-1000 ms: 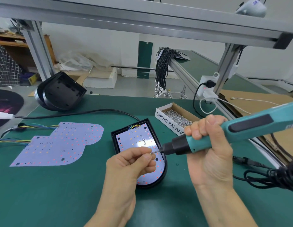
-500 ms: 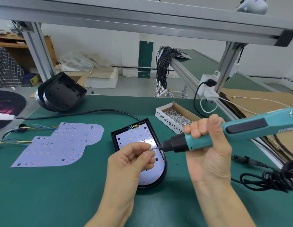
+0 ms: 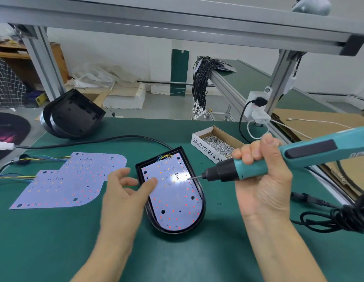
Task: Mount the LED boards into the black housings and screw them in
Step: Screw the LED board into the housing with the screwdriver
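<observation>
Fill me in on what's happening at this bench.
A person is fixing an LED board into a black housing. The right hand grips a teal electric screwdriver, its bit carrying a screw over the board. The left hand hovers open at the housing's left edge. Two loose boards wait on the green table, and a screw box sits behind.
</observation>
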The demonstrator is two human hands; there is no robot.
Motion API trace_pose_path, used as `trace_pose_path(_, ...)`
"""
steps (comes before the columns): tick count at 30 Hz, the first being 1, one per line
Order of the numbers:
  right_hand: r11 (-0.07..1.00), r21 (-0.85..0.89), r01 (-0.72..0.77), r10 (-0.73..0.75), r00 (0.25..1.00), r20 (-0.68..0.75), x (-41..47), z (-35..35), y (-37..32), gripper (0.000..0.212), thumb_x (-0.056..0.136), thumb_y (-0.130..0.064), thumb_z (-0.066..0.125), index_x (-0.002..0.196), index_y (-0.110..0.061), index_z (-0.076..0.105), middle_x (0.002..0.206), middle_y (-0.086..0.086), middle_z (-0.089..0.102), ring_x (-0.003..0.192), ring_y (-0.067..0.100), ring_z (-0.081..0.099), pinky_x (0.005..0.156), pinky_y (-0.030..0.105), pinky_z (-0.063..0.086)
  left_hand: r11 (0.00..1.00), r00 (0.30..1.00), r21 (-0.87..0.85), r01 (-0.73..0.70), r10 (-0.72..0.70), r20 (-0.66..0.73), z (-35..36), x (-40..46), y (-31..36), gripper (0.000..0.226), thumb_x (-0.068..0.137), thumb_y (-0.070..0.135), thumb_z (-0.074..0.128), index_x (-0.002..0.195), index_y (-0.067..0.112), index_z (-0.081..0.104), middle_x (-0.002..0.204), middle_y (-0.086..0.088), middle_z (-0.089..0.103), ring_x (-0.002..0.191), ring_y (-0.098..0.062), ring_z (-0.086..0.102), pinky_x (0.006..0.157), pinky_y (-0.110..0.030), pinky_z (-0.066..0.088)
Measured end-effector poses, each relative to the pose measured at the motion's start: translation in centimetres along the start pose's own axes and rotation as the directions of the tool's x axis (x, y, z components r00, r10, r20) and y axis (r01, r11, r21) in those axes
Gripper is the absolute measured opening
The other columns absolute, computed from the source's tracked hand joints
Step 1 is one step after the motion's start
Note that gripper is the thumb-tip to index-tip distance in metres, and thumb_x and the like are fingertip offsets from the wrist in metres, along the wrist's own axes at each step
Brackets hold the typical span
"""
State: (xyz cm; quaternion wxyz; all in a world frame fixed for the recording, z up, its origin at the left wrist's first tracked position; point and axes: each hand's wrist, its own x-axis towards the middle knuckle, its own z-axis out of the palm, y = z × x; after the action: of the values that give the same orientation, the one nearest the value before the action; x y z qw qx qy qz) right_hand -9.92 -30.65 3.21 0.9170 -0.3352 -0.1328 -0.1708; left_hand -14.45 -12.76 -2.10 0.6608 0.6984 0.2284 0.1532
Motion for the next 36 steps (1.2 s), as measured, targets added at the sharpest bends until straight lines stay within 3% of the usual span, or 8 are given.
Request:
trace_pose_path(3, 1.0, -0.026, 0.006, -0.006, 1.0, -0.003, 1.0, 0.0, 0.5, 0.028, 0.075, -0.015, 0.066, 0.059, -0.02, 0.043, 0.052, -0.007, 0.042, 0.047, 0.009, 0.043, 0.06, 0.024, 0.045, 0.976, 0.989, 0.173, 0.135, -0.144, 0.04, 0.2, 2.9, -0.8, 0.087, 0.077, 0.043, 0.074, 0.145, 0.02, 0.026, 0.125, 0.005, 0.052, 0.106, -0.015, 0.05, 0.087, -0.032, 0.033)
trace_pose_path(6, 0.998, -0.056, 0.005, -0.006, 1.0, -0.016, 2.2, 0.0, 1.3, 0.029, 0.078, -0.01, 0.061, 0.061, -0.016, 0.039, 0.05, -0.006, 0.041, 0.046, 0.01, 0.043, 0.061, 0.026, 0.043, 0.96, 0.983, 0.252, 0.126, -0.155, 0.101, 2.3, 4.7, -1.0, 0.101, 0.067, 0.044, 0.081, 0.145, 0.011, 0.025, 0.131, 0.002, 0.051, 0.118, -0.024, 0.051, 0.099, -0.035, 0.04)
trace_pose_path(9, 0.994, -0.112, 0.015, -0.016, 1.0, -0.013, 3.5, -0.4, 2.2, 0.03, 0.079, -0.008, 0.061, 0.064, -0.013, 0.036, 0.049, -0.004, 0.041, 0.047, 0.012, 0.041, 0.062, 0.028, 0.041, 0.922, 0.985, 0.373, 0.103, -0.148, 0.093, 3.9, 5.6, 0.0, 0.09, 0.058, 0.037, 0.085, 0.129, 0.004, 0.04, 0.115, -0.001, 0.059, 0.103, -0.028, 0.06, 0.087, -0.04, 0.05)
trace_pose_path(12, 0.987, -0.158, 0.01, -0.012, 1.0, -0.012, 4.7, -1.1, 2.9, 0.03, 0.081, -0.003, 0.06, 0.064, -0.013, 0.038, 0.048, -0.003, 0.042, 0.046, 0.013, 0.041, 0.06, 0.028, 0.04, 0.943, 0.953, 0.293, 0.159, -0.224, 0.203, 4.6, 6.3, 0.7, 0.071, 0.043, 0.027, 0.083, 0.104, -0.003, 0.061, 0.099, -0.018, 0.07, 0.089, -0.035, 0.069, 0.082, -0.052, 0.055)
trace_pose_path(18, 0.974, -0.224, -0.019, 0.01, 0.999, -0.041, 6.0, -2.7, 4.4, 0.033, 0.085, 0.002, 0.059, 0.063, -0.012, 0.038, 0.05, -0.001, 0.039, 0.046, 0.015, 0.041, 0.06, 0.029, 0.041, 0.955, 0.927, 0.238, 0.175, -0.241, 0.287, 4.4, 7.6, -0.2, 0.019, 0.062, -0.002, 0.082, 0.078, -0.001, 0.072, 0.075, -0.014, 0.074, 0.06, -0.026, 0.07, 0.066, -0.041, 0.059)
trace_pose_path(21, 0.971, -0.234, -0.042, 0.031, 0.998, -0.053, 6.1, -3.3, 5.0, 0.034, 0.08, 0.001, 0.065, 0.062, -0.013, 0.039, 0.051, 0.0, 0.039, 0.046, 0.016, 0.041, 0.06, 0.028, 0.043, 0.957, 0.923, 0.232, 0.172, -0.239, 0.303, 4.4, 7.7, -0.4, 0.018, 0.062, -0.002, 0.082, 0.078, 0.002, 0.073, 0.073, -0.01, 0.074, 0.062, -0.026, 0.072, 0.065, -0.038, 0.059)
trace_pose_path(30, 0.96, -0.276, -0.052, 0.044, 0.998, -0.036, 6.2, -3.9, 5.6, 0.032, 0.081, 0.0, 0.064, 0.062, -0.012, 0.042, 0.049, -0.003, 0.043, 0.046, 0.014, 0.042, 0.058, 0.026, 0.043, 0.957, 0.924, 0.242, 0.158, -0.23, 0.307, 4.4, 7.5, -0.2, 0.023, 0.063, -0.001, 0.082, 0.083, -0.003, 0.071, 0.076, -0.013, 0.074, 0.068, -0.032, 0.072, 0.072, -0.048, 0.059)
trace_pose_path(36, 0.952, -0.3, -0.061, 0.065, 0.998, 0.004, 6.4, -3.8, 5.7, 0.039, 0.083, 0.001, 0.062, 0.054, -0.02, 0.048, 0.046, -0.004, 0.044, 0.046, 0.014, 0.042, 0.06, 0.028, 0.042, 0.961, 0.926, 0.229, 0.156, -0.223, 0.306, 4.5, 7.5, -0.1, 0.019, 0.063, -0.002, 0.081, 0.079, -0.002, 0.071, 0.074, -0.013, 0.074, 0.063, -0.028, 0.071, 0.065, -0.039, 0.059)
